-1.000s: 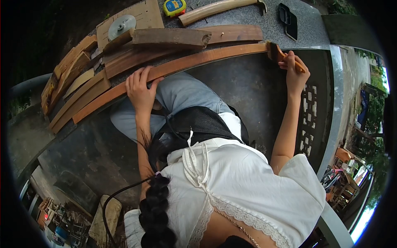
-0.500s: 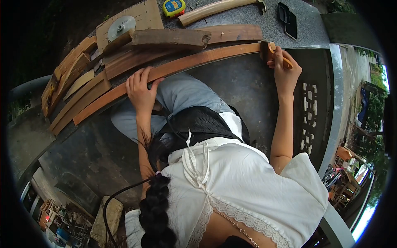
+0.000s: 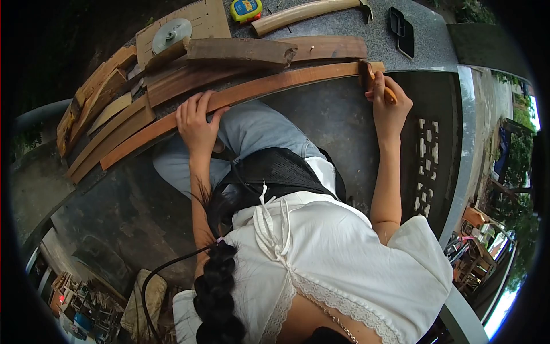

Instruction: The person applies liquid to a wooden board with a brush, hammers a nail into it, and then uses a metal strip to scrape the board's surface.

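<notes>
A long reddish-brown wooden strip lies along the near edge of the stone-topped table. My left hand holds it left of its middle, fingers over the top and thumb against the near side. In my right hand is a paintbrush with an orange handle, gripped between thumb and fingers. Its dark bristle end touches the strip close to the right end. Behind the strip lie a darker plank with a nail standing in it and a rough wood block on top.
At the back are a yellow tape measure, a claw hammer, loose nails and a black plastic case. A metal disc rests on cardboard. Several wood offcuts crowd the left.
My right hand and the paintbrush have shifted slightly left and toward me, still at the strip's right end. My left hand keeps its place on the strip. The view has moved a little.
</notes>
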Motion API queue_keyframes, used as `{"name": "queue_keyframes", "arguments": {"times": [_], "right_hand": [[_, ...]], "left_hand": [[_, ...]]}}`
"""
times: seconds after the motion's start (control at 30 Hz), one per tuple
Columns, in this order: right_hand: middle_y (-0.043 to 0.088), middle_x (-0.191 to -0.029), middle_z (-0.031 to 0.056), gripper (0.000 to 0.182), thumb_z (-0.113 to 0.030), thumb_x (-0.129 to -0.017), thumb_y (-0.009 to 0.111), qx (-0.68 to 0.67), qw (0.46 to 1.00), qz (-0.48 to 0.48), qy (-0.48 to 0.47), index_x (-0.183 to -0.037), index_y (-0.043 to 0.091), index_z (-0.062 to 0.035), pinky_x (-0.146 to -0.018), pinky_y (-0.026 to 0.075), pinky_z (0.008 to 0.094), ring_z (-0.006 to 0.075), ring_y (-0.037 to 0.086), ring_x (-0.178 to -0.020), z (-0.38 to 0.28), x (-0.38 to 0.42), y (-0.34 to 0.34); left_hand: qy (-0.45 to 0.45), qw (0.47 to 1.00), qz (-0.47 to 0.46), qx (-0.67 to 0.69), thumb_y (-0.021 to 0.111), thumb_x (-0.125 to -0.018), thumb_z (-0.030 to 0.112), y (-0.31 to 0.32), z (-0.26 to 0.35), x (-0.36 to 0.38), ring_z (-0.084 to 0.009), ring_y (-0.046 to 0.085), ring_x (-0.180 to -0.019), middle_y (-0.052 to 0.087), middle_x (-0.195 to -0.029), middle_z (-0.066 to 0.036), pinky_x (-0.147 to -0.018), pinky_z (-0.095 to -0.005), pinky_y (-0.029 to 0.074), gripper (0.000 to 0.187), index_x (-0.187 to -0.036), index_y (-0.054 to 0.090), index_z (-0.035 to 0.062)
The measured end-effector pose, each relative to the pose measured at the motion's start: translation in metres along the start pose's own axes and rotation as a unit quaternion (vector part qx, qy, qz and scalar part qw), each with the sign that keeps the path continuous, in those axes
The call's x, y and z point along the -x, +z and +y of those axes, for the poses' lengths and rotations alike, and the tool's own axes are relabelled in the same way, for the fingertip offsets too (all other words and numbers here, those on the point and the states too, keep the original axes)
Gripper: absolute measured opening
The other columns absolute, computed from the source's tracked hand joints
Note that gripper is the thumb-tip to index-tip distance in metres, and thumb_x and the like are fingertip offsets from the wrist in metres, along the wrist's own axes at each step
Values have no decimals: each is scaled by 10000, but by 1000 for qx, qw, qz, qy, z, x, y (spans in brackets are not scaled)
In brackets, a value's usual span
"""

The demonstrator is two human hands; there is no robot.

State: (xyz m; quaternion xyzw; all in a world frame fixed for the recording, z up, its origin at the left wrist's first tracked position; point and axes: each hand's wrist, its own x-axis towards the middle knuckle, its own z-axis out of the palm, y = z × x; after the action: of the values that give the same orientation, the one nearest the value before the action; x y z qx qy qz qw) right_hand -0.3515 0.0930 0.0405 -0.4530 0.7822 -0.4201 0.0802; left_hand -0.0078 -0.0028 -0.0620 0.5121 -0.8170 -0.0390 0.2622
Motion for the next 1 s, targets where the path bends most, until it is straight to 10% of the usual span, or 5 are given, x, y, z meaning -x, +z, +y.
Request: {"name": "queue_keyframes", "arguments": {"times": [1.0], "right_hand": [[605,-638,99,165,-119,-915,662,-57,996,-67,-28,-837,674,26,-468,427,259,139,592,-485,-45,33,29]], "left_hand": [[-3,1000,-2,5,751,-735,420,-1,1,0,-264,567,-1010,621,-1059,-34,-955,-404,391,473,-1113,657,151]]}}
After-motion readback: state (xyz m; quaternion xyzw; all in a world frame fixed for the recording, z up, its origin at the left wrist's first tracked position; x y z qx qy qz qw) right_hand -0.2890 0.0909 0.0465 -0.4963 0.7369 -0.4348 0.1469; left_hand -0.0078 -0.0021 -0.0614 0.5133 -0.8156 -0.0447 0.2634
